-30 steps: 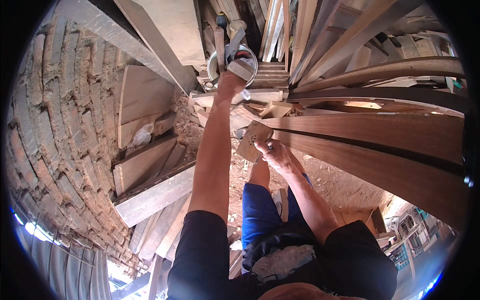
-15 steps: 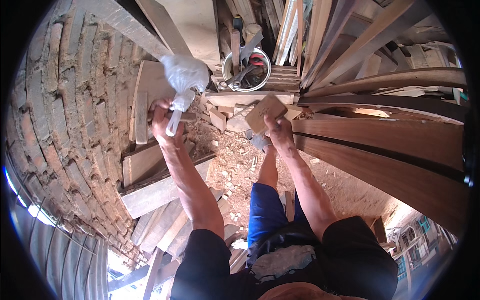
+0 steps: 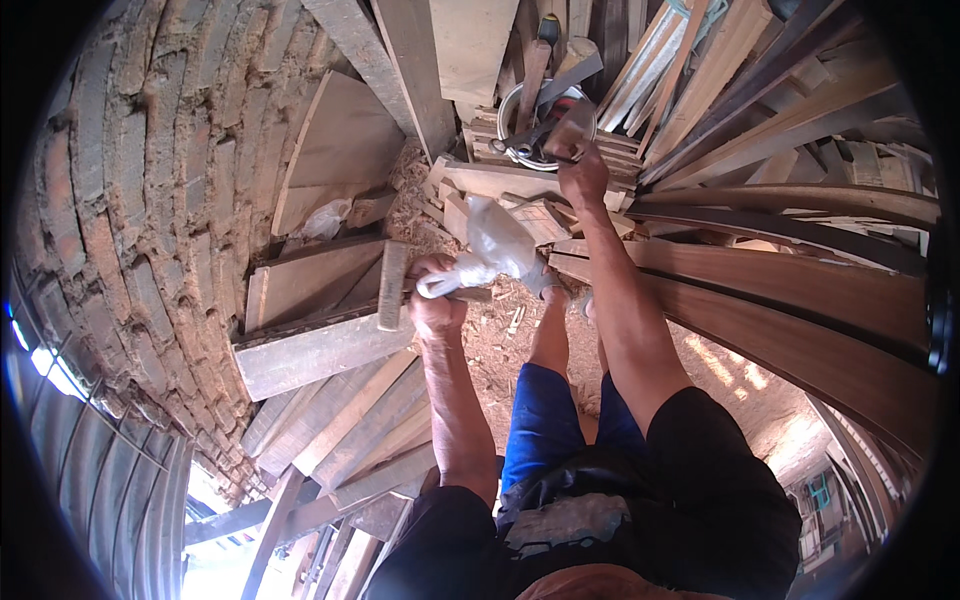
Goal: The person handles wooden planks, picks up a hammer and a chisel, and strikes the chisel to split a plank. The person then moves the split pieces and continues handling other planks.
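Observation:
My left hand [image 3: 438, 303] is closed around the knotted neck of a whitish see-through plastic bag [image 3: 498, 238]. The same hand also grips a T-shaped wooden tool [image 3: 393, 286] that looks like a mallet; its crosspiece is to the left of my fist, and its handle end sticks out to the right. Farther off, my right hand [image 3: 583, 177] holds a brown wooden block [image 3: 571, 128], blurred, over the right side of a white bucket [image 3: 508, 108]. Inside the bucket are metal tools and a dark-handled saw-like piece, partly covered by the block.
A rough brick wall [image 3: 150, 220] rises on the left. Planks [image 3: 340, 420] are stacked at the lower left, and long boards [image 3: 780, 290] lean on the right. Wood shavings [image 3: 490, 350] cover the ground by my feet. A crumpled clear plastic piece [image 3: 325, 220] lies near the wall.
My right hand has moved the wooden block away from me to the bucket. My left hand, with the bag and wooden tool, has shifted right and nearer, and the bag has swung rightward.

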### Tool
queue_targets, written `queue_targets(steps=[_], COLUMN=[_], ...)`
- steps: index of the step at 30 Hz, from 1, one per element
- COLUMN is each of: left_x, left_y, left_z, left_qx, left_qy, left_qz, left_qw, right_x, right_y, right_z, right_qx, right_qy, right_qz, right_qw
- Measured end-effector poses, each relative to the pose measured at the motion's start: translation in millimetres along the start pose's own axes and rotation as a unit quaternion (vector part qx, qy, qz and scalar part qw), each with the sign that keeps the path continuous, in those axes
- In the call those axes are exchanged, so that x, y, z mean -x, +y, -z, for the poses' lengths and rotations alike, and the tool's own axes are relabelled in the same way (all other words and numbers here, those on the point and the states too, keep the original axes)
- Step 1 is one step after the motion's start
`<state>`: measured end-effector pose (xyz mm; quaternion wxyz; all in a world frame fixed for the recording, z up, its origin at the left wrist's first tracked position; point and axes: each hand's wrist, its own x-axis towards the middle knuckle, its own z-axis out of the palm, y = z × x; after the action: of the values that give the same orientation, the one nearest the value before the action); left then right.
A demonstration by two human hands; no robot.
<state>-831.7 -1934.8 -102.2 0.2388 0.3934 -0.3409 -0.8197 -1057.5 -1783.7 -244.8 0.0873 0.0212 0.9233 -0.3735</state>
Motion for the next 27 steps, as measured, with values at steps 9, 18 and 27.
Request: queue_targets(steps=[9,18,27], left_x=[47,73,73], left_y=[-9,-20,-18], left_z=[13,24,23], left_qx=[0.094,0.05,0.073], left_qy=[-0.007,0.026,0.038], left_qz=[0.06,0.078,0.106], left_qw=[0.994,0.995,0.991], right_x=[-77,-106,-27], right_y=[-67,-100,-114], right_z=[30,47,110], right_qx=[-0.05,0.113,-0.024], right_qy=[0.153,-0.095,-0.071], right_qz=[-0.016,0.039,0.122], right_qw=[0.987,0.988,0.99])
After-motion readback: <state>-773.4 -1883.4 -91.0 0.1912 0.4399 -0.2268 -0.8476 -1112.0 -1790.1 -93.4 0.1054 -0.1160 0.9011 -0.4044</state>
